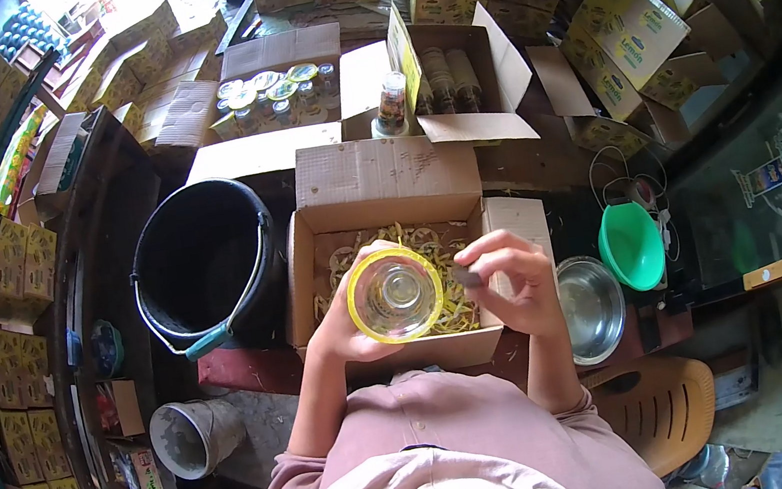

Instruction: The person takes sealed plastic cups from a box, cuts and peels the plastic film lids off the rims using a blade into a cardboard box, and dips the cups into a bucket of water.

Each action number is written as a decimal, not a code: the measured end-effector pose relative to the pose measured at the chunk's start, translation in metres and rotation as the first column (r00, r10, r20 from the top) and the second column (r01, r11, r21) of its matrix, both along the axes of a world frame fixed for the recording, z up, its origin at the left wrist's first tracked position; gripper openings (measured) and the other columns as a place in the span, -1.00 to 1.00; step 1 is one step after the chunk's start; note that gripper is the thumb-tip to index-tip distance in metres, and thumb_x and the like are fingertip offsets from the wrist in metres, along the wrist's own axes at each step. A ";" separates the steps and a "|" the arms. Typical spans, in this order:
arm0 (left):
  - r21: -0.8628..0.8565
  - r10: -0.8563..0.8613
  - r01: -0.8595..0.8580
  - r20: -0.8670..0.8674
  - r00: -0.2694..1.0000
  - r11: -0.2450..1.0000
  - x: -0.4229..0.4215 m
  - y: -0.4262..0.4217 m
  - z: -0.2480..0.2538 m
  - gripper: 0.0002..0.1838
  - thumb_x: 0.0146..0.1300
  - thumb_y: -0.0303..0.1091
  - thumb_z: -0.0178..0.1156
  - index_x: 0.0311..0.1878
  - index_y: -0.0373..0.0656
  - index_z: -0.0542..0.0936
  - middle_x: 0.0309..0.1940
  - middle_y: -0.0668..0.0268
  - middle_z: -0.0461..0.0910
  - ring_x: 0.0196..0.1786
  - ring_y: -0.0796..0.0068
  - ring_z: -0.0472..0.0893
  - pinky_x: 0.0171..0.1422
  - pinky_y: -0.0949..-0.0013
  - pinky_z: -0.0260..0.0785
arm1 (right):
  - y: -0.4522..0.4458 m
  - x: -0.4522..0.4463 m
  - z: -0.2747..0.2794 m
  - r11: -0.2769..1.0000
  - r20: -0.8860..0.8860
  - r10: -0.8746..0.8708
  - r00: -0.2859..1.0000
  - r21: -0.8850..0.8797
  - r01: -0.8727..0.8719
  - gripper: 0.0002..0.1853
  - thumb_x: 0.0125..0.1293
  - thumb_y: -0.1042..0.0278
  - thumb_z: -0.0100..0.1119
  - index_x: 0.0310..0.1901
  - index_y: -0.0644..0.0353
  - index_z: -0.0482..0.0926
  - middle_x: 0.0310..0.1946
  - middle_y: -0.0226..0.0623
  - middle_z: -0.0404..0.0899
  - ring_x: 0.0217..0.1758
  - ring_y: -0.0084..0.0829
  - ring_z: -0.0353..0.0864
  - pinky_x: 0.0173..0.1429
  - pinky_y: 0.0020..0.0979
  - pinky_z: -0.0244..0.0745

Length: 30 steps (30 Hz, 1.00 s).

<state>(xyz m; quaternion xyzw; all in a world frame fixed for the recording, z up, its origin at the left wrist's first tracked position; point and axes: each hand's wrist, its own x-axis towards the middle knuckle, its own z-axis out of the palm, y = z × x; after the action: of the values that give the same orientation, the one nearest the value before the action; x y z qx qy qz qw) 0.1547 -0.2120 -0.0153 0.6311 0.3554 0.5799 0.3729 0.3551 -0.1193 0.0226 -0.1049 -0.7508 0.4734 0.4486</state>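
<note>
My left hand [354,328] is wrapped round a clear cup [402,288] with a yellow rim, its mouth turned up toward me. Just right of the cup, my right hand [519,282] is closed in a pinch on a small dark piece [468,276], too small to name. Both hands are above an open cardboard box [387,170]. Inside that box lie many curled yellow strips [462,313], partly hidden by the cup and hands.
A black bucket [194,198] stands left of the box. To the right are a green bowl [631,246] and a metal bowl [591,309]. Behind are lidded cups [267,89], a jar [390,108] and a carton of bottles [508,111]. A grey bucket [199,437] sits lower left.
</note>
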 end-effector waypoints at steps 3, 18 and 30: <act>-0.026 -0.009 0.010 0.054 0.999 1.000 0.002 0.000 -0.002 -0.15 -0.32 -0.31 0.37 0.15 -0.21 0.24 0.03 0.18 0.24 0.08 0.32 0.40 0.14 0.29 0.29 | -0.009 -0.006 0.001 0.965 0.010 -0.251 0.968 0.081 0.250 -0.79 -0.08 0.66 0.28 -0.34 0.23 0.59 -0.43 -0.27 0.56 -0.51 -0.59 0.52 -0.43 -0.59 0.43; -0.018 0.017 -0.015 0.151 0.988 1.000 0.007 0.001 0.013 -0.30 -0.29 -0.37 0.40 0.04 -0.22 0.39 -0.03 0.20 0.36 0.04 0.33 0.38 0.17 0.31 0.22 | -0.039 -0.027 0.006 0.885 -0.034 -0.422 0.906 0.202 0.420 -0.78 -0.09 0.70 0.26 -0.34 0.26 0.61 -0.56 -0.30 0.52 -0.56 -0.55 0.53 -0.49 -0.59 0.43; -0.009 -0.004 0.005 0.046 0.999 1.000 0.004 0.005 0.007 -0.28 -0.28 -0.33 0.41 0.06 -0.22 0.37 -0.01 0.19 0.37 0.05 0.32 0.40 0.17 0.31 0.22 | -0.034 -0.029 0.002 0.837 -0.023 -0.520 0.854 0.183 0.515 -0.75 -0.09 0.70 0.27 -0.30 0.25 0.60 -0.57 -0.31 0.51 -0.55 -0.54 0.54 -0.45 -0.57 0.45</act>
<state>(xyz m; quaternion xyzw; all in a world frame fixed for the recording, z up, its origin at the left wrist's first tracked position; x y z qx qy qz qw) 0.1585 -0.2065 -0.0088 0.6167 0.3481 0.5918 0.3851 0.3256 -0.1529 0.0248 -0.2686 -0.7408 0.2622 0.5571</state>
